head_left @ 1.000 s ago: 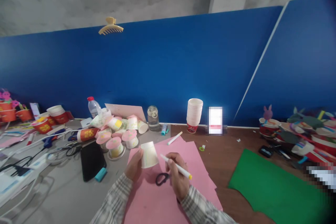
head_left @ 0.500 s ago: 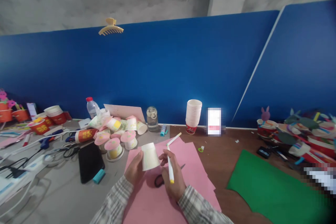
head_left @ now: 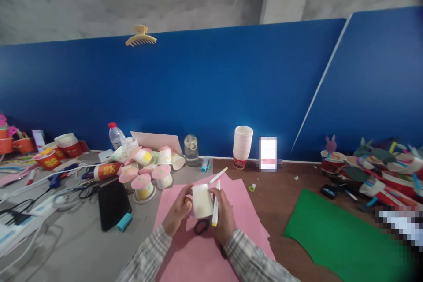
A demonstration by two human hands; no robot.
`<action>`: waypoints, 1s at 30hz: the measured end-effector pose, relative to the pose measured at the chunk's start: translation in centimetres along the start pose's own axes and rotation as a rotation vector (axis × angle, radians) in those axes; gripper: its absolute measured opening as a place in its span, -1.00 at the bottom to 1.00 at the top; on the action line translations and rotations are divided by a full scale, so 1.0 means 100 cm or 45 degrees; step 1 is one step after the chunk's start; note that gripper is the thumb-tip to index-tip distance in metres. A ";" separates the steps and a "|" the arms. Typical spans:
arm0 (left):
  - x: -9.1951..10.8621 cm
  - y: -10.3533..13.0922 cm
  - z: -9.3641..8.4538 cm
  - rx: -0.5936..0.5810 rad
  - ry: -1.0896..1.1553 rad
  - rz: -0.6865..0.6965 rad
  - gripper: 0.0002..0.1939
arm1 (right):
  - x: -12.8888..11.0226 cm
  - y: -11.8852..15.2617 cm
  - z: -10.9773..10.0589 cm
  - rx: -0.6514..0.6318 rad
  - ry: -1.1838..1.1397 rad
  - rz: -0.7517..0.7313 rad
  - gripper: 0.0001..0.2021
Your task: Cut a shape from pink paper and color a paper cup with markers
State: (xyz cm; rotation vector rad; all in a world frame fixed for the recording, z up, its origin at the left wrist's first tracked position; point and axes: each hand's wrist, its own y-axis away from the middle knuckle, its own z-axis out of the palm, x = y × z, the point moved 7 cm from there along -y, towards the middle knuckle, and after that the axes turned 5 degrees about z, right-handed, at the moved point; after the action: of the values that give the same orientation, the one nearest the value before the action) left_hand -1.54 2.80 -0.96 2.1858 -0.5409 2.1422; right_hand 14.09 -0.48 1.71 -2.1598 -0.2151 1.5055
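Observation:
A pale paper cup (head_left: pixel 202 202), wider at its lower end, is held above pink paper sheets (head_left: pixel 188 255). My left hand (head_left: pixel 180 212) grips its left side, and a small yellowish spot shows by the thumb, too small to name. Between the fingers of my right hand (head_left: pixel 226 215) a white marker (head_left: pixel 216 208) with a yellow end is held, tip upward. That hand's fingertips also touch the cup's right edge. Under the cup, black-handled scissors (head_left: pixel 201 227) lie on the pink paper, their blades mostly hidden. A second white marker (head_left: pixel 218 175) rests at the paper's far edge.
Several decorated pink-topped cups (head_left: pixel 143 184) stand left, beside a black phone (head_left: pixel 114 206) and a blue cap (head_left: pixel 124 222). Behind are a glass jar (head_left: pixel 191 150) and a stack of cups (head_left: pixel 243 143). Green paper (head_left: pixel 340 238) and cup crafts (head_left: pixel 390 163) lie right.
The cup has moved right and now stands straighter. My right hand has come up to the cup's right side, its marker turned more upright. My left hand has shifted right with the cup.

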 end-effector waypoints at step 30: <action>0.028 0.008 0.004 0.289 -1.112 0.483 -0.21 | -0.004 0.003 0.010 -0.108 0.307 -0.279 -0.37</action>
State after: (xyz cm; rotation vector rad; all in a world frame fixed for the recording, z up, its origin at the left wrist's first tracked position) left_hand -1.42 1.36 1.63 3.3430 -0.8114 1.2747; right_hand 13.00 -0.57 1.65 -2.2766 -0.4236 1.1233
